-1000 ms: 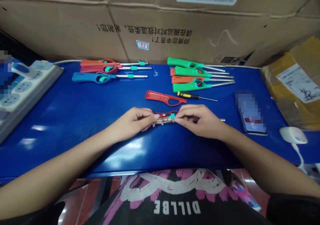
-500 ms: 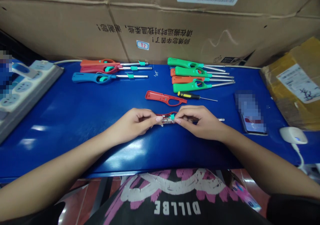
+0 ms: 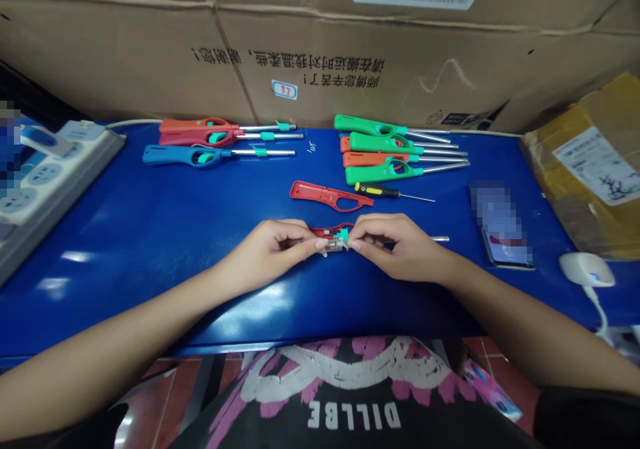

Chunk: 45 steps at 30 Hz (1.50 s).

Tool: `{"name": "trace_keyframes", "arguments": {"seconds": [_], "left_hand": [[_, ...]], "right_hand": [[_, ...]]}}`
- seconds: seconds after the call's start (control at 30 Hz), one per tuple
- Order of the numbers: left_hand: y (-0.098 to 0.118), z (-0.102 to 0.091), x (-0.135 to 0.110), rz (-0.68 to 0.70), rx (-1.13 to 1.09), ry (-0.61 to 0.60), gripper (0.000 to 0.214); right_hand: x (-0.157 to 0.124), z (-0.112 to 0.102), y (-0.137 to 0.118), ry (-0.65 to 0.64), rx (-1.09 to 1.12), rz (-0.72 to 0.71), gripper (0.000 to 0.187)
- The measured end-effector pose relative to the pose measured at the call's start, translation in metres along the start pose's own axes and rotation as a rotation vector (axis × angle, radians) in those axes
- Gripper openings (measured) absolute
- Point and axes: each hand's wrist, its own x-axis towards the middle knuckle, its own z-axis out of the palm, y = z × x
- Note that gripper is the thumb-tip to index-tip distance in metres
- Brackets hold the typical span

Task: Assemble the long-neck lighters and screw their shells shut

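Observation:
My left hand [image 3: 283,248] and my right hand [image 3: 400,248] meet over the blue table, fingers pinched together. Between their fingertips is a small clear lighter fuel tank [image 3: 335,245], partly covered by the fingers. Directly behind it lies an opened red lighter half [image 3: 323,232] with a green trigger [image 3: 341,234] in it. A metal barrel tip [image 3: 441,239] shows beyond my right hand. Farther back rest the other red casing half [image 3: 327,194] and a yellow-and-black screwdriver [image 3: 377,190].
Several lighters lie at the back: red and blue ones, including a blue lighter [image 3: 183,155], on the left, green and orange ones, including a green lighter [image 3: 380,171], on the right. A power strip [image 3: 75,162], phone [image 3: 501,226], white device [image 3: 586,269] and cardboard boxes [image 3: 300,42] surround them.
The clear tank has shifted slightly toward me, away from the red casing, and more of the green trigger shows. Both hands have moved very little.

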Motion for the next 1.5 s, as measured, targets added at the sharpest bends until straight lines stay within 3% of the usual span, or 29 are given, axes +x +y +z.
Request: {"name": "trace_keyframes", "arguments": {"seconds": [0.83, 1.5], "left_hand": [[-0.0036, 0.0025, -0.0021, 0.089, 0.035, -0.005, 0.020], [-0.0039, 0.0024, -0.0008, 0.123, 0.081, 0.018, 0.022]], "right_hand": [[-0.0023, 0.0015, 0.0025, -0.026, -0.188, -0.235, 0.017], [-0.0032, 0.0049, 0.0035, -0.025, -0.227, -0.224, 0.017]]}}
